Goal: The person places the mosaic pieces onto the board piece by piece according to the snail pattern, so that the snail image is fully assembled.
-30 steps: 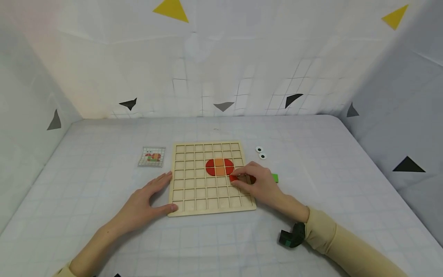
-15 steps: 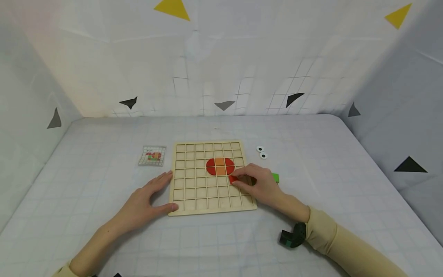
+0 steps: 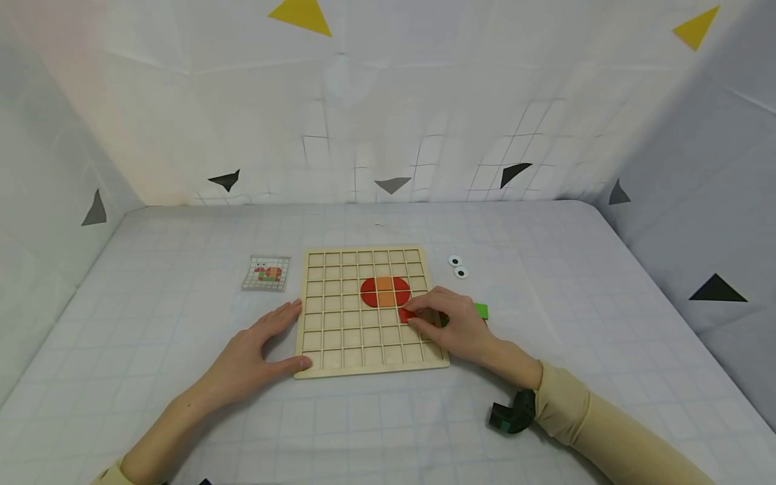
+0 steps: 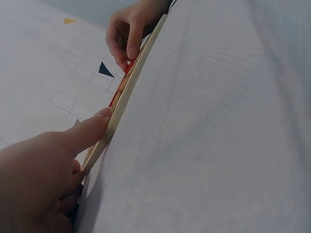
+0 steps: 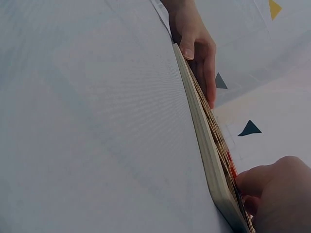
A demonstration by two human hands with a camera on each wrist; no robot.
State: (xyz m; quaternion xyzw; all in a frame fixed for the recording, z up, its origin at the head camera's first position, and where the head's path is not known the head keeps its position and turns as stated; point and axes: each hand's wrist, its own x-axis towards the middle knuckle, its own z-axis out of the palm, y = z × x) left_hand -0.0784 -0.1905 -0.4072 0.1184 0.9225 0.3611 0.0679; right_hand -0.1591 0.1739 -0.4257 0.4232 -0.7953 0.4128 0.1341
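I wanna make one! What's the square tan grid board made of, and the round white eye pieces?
Square tan grid board: probably matte, bare wood; its pale edge looks streaky.
Round white eye pieces: maybe smooth plastic or painted wood, since they're evenly white; too small to tell.

Yellow triangles [image 3: 305,15] on white backdrop [image 3: 424,81], black triangles [image 3: 718,291], gridded tabletop [image 3: 539,263]

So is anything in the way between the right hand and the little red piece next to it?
No, nothing visible is in the way: the right hand pinches the red piece at the board, just on the near side of the red-and-orange shape.
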